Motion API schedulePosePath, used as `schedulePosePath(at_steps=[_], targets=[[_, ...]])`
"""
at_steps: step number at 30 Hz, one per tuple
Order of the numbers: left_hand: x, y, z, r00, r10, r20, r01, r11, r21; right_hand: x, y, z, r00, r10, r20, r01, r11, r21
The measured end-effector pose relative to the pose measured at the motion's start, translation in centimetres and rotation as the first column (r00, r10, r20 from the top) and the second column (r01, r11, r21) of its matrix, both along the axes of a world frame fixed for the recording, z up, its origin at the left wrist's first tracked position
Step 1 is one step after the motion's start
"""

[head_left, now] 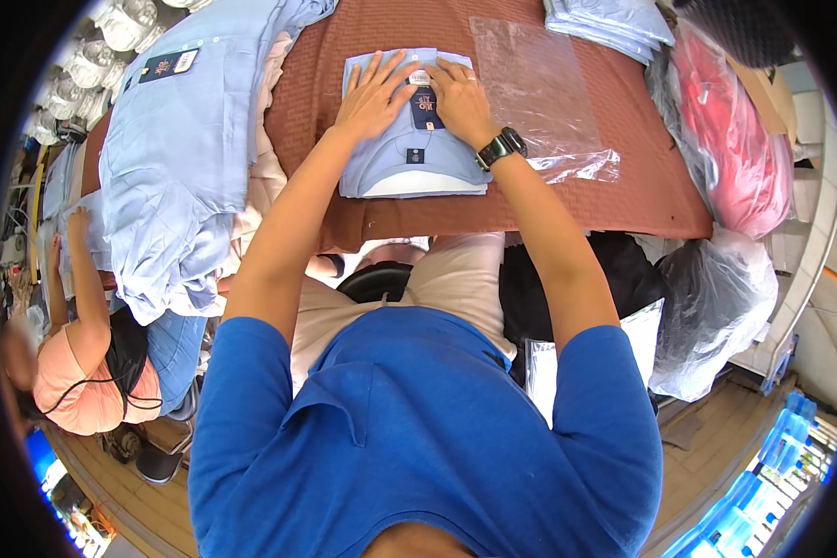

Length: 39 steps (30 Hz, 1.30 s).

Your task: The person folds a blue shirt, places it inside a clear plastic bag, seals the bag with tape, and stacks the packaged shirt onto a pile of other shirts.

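Light blue and flat, a folded cloth shirt (365, 160) lies on a brown cloth-covered table (623, 135). The left hand (374, 102) rests on it with its fingers spread wide. The right hand (461, 100), with a black watch (501, 147) on its wrist, lies on it too, its fingers closer together. A dark blue card tag (425, 112) shows between the hands. A clear, flat plastic bag (535, 88) lies just to the right.
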<state>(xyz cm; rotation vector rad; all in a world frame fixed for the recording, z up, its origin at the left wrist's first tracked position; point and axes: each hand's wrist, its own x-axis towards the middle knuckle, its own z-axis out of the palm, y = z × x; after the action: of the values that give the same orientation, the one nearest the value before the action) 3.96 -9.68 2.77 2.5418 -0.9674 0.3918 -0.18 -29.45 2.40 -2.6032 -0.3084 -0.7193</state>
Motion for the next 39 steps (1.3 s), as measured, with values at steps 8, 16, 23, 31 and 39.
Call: schedulePosePath(at_steps=[8,16,23,31,39], targets=[[-4.4,3.1,6.4,0.991,-0.125,0.046,0.13,0.983,-0.126,-9.9,0.2,9.0,0.971,0.231,-0.069,-0.229,0.973,0.036],[-14.0,7.1,6.7,0.964,-0.216,-0.158,0.214,0.976,-0.026,-17.5,0.6,6.4,0.965,0.245,-0.094,-0.26,0.942,-0.212],[-13.8,7.8,5.1,0.965,-0.208,-0.16,0.195,0.976,-0.092,-17.2,1.1,5.9,0.967,0.247,-0.057,-0.253,0.933,-0.256],[-13.3,8.0,4.2,0.946,-0.225,-0.233,0.204,0.973,-0.109,-17.6,1.5,5.7,0.962,0.27,-0.033,-0.269,0.921,-0.283],[-13.8,4.7,3.9,0.96,-0.269,0.082,0.263,0.962,0.068,-17.6,3.9,3.5,0.973,0.203,0.106,-0.169,0.949,-0.266]])
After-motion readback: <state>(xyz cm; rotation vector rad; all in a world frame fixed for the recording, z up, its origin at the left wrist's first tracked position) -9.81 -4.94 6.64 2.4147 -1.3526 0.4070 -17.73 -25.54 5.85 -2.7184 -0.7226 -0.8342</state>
